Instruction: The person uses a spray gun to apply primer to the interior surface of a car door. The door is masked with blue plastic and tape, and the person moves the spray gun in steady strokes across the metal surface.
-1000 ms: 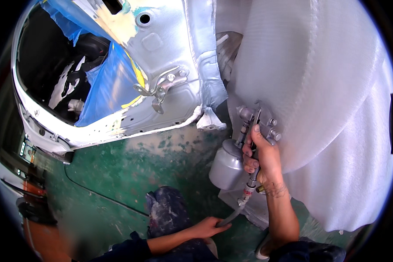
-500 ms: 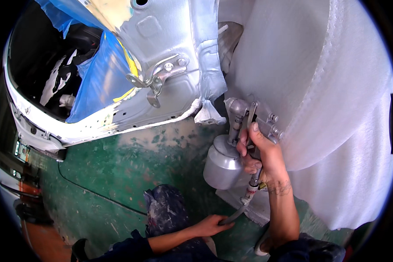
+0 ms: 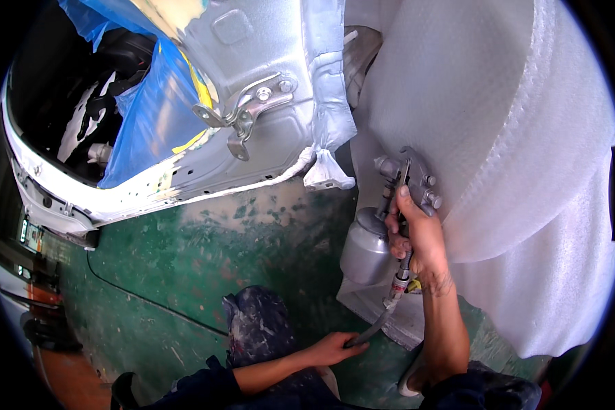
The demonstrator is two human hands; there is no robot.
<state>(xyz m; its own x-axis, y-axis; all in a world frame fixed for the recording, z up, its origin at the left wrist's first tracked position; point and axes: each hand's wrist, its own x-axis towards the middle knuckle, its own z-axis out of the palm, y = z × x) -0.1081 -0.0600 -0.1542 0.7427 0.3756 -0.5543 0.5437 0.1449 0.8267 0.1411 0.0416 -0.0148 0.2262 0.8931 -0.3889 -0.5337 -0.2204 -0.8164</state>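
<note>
My right hand (image 3: pixel 417 229) is wrapped round the handle of a metal paint spray gun (image 3: pixel 428 181), its thumb up near the trigger lever. A silver paint cup (image 3: pixel 369 249) hangs from the front of the gun. Below the grip, a coupling joins the gun to a grey air hose (image 3: pixel 376 329). Lower down, my left hand (image 3: pixel 333 348) is closed round that hose. To the left of the gun stands a car body shell (image 3: pixel 270 164) with fresh silver-grey paint and a bolted metal hinge bracket (image 3: pixel 246 113).
White foam sheeting (image 3: pixel 471 123) drapes down the right side, right behind the gun. Blue plastic film (image 3: pixel 154 116) with yellow tape covers the car's opening. A dark hose (image 3: pixel 154 304) lies across the green floor (image 3: pixel 184 266). My paint-spotted knee (image 3: pixel 258 318) is at the lower middle.
The spray gun and its cup have shifted slightly right, and the gun has turned a little. My left hand stays on the hose. The view has moved slightly.
</note>
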